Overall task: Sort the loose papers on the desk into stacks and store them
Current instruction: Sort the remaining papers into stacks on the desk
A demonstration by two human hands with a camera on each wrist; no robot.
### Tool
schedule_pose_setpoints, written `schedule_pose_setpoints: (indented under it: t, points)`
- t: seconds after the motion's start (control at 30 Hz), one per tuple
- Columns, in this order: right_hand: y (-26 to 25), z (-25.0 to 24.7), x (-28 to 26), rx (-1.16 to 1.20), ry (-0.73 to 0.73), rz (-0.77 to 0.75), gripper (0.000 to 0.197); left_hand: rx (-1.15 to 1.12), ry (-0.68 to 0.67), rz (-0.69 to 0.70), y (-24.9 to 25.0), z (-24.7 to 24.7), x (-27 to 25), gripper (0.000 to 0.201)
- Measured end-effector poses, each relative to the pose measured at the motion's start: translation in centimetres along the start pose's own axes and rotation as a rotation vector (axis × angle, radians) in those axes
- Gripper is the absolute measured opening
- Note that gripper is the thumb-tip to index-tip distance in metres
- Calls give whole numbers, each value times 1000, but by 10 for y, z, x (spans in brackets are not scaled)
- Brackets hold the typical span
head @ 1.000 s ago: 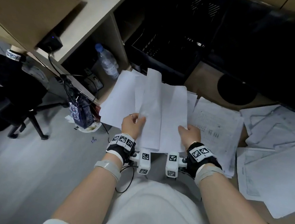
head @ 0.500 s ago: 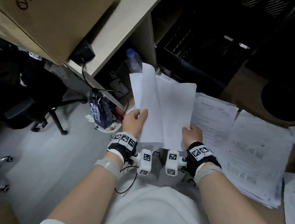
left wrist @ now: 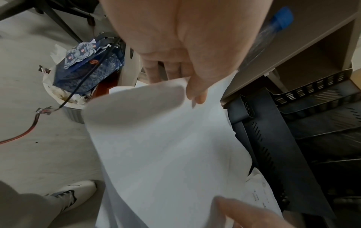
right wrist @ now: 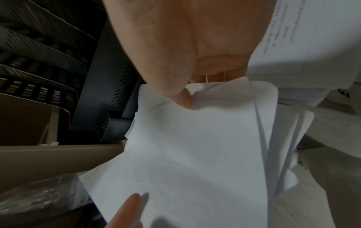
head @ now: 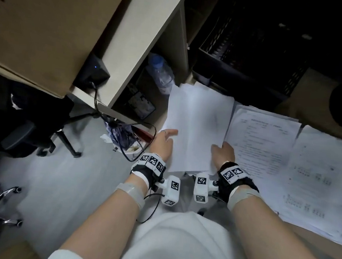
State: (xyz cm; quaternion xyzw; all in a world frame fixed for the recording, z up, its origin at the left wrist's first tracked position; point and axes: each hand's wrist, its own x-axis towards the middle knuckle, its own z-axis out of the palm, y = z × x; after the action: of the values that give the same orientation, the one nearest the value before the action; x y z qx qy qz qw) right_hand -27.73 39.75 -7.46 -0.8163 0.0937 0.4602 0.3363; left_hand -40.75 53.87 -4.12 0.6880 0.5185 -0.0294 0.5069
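Note:
A bundle of blank white sheets (head: 195, 129) hangs in the air off the desk's left end, held by both hands. My left hand (head: 162, 143) grips its left edge, thumb on top (left wrist: 197, 92) and fingers under the paper (left wrist: 156, 154). My right hand (head: 223, 152) pinches the right edge, thumb pressed on the top sheet (right wrist: 181, 95) of the bundle (right wrist: 195, 154). Printed stacks (head: 262, 141) lie on the desk to the right, another stack (head: 318, 183) beyond them.
A black mesh paper tray (head: 248, 59) stands on the desk behind the bundle. A shelf unit (head: 145, 34) with a cardboard box (head: 42, 25) is at left, a water bottle (head: 160, 72) under it. A full waste bin (head: 123, 139), cables and a chair base (head: 61, 140) stand on the floor.
The sheets, fanned apart a second ago, have been squared into one neater bundle between both hands. The view has swung left, so the desk's stacks sit further right.

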Motion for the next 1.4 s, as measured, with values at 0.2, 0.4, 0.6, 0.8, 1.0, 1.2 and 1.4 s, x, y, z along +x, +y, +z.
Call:
schedule_pose_setpoints:
  t: [0.2,0.4,0.6,0.8,1.0,1.2,1.4]
  points:
    - [2,5,9,-73,62,29,54,74,-16,-178,-5,-6,10,69]
    - [-8,17,7,-40,-16,39,60,-5,-114,-271,-14,-8,6,63]
    - [-9,-24,-13,-3,-7,-80,67,-137,-106,-128,21,29,-4,39]
    - [23,-108,-32,191,11,-167,44,-168,-198,-21,76,98,-30,29]
    - [94,-213,-39,414,2,-133,38,-174,-244,45,124,191,-85,31]
    - [180,-336,-35,560,65,-116,26,-201,-338,34,168,306,-165,31]
    - [259,-400,-26,615,158,-12,15,-81,-430,33,173,396,-200,32]
